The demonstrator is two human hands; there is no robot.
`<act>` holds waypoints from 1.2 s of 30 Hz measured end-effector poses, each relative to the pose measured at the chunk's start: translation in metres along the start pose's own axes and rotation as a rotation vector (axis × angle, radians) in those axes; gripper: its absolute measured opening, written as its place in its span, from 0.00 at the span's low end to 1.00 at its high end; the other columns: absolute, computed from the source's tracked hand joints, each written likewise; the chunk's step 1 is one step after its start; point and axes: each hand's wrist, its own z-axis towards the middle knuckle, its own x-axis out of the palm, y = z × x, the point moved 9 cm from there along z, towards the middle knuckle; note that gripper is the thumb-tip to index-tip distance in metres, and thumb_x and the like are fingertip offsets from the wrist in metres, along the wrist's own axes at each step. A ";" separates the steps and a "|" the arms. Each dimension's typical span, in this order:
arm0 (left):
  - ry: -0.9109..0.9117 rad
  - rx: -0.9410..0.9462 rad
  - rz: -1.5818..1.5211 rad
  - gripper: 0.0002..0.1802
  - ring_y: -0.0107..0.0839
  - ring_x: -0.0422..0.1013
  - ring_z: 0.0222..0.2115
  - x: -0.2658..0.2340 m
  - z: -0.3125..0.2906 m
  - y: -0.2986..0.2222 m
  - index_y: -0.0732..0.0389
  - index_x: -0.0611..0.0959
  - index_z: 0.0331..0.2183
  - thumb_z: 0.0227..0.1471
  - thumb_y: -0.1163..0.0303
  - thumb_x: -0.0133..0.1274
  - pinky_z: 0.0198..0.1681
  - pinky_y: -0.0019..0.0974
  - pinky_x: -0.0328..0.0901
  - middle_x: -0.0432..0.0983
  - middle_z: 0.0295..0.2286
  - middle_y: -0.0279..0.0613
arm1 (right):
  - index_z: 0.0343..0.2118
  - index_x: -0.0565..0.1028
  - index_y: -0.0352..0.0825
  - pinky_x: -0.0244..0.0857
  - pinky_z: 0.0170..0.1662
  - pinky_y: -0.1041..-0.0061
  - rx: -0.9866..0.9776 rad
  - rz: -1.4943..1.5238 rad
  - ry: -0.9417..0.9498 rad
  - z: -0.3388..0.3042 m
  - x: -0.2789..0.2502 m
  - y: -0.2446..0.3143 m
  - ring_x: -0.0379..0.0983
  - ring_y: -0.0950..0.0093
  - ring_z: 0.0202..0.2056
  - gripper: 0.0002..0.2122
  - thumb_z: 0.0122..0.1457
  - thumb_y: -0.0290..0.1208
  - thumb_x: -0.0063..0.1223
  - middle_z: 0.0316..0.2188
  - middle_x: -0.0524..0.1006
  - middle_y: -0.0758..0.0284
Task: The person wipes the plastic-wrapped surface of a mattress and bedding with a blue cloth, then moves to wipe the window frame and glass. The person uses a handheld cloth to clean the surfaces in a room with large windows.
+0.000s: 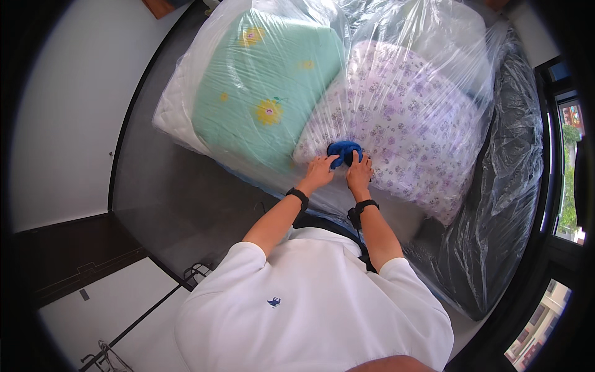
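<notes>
A small bundle of bright blue cloth with a dark part beside it sits on the plastic-covered bedding in front of me. My left hand reaches it from the left, fingers closed on its near edge. On its right side, my right hand grips it, the fingertips bent over the blue and dark part. What kind of cloth item it is, I cannot make out. Under and behind it lies a pillow with purple flowers, seen through clear plastic sheeting.
A green pillow with yellow flowers lies left under the plastic, by a white quilted mattress edge. Dark plastic-wrapped padding runs along the right, near a window. White wall panels stand left; metal hangers show lower left.
</notes>
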 end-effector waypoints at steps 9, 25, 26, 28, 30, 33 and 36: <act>0.271 -0.250 -0.276 0.55 0.54 0.71 0.46 0.057 -0.035 0.056 0.52 0.54 0.63 0.38 0.60 0.67 0.46 0.53 0.67 0.71 0.49 0.58 | 0.53 0.68 0.38 0.66 0.48 0.55 -0.208 0.278 0.312 -0.043 0.022 0.007 0.67 0.45 0.46 0.27 0.45 0.20 0.53 0.44 0.68 0.48; -0.011 -0.094 -0.355 0.22 0.51 0.78 0.33 -0.058 -0.064 0.115 0.62 0.86 0.31 0.45 0.51 0.59 0.40 0.48 0.71 0.80 0.28 0.56 | 0.37 0.70 0.32 0.66 0.41 0.58 -0.235 0.315 0.262 0.003 0.046 0.118 0.71 0.52 0.38 0.11 0.54 0.27 0.57 0.32 0.73 0.54; -0.095 -0.098 -0.375 0.21 0.51 0.78 0.32 -0.077 -0.073 0.124 0.61 0.86 0.31 0.45 0.52 0.60 0.40 0.47 0.71 0.80 0.27 0.55 | 0.37 0.70 0.32 0.66 0.41 0.59 -0.272 0.384 0.119 0.014 0.039 0.134 0.71 0.52 0.38 0.10 0.54 0.26 0.56 0.32 0.73 0.54; -0.096 -0.183 -0.471 0.19 0.49 0.78 0.30 -0.107 -0.088 0.154 0.62 0.85 0.30 0.46 0.54 0.60 0.38 0.46 0.70 0.80 0.25 0.53 | 0.36 0.70 0.31 0.65 0.41 0.59 -0.197 0.472 -0.076 0.039 0.029 0.160 0.71 0.54 0.37 0.08 0.54 0.24 0.54 0.31 0.73 0.54; 0.074 -0.349 -0.621 0.19 0.46 0.78 0.27 -0.128 -0.102 0.194 0.64 0.84 0.30 0.46 0.56 0.62 0.34 0.44 0.70 0.80 0.23 0.50 | 0.33 0.73 0.31 0.65 0.43 0.58 -0.271 0.615 -0.121 0.061 0.019 0.206 0.70 0.54 0.38 0.06 0.52 0.17 0.48 0.35 0.70 0.54; -0.078 -0.278 -0.419 0.18 0.43 0.78 0.27 -0.204 -0.103 0.234 0.63 0.84 0.30 0.48 0.56 0.61 0.34 0.43 0.70 0.81 0.24 0.48 | 0.30 0.78 0.31 0.65 0.49 0.61 -0.409 0.706 -0.149 0.080 0.010 0.282 0.70 0.56 0.43 0.11 0.49 0.12 0.44 0.40 0.70 0.54; -0.378 -0.224 -0.254 0.21 0.45 0.78 0.32 -0.265 -0.104 0.271 0.64 0.84 0.35 0.50 0.54 0.60 0.37 0.43 0.70 0.82 0.30 0.51 | 0.35 0.81 0.34 0.58 0.58 0.57 -0.455 0.660 -0.265 0.078 0.027 0.335 0.65 0.52 0.52 0.17 0.47 0.11 0.43 0.47 0.68 0.52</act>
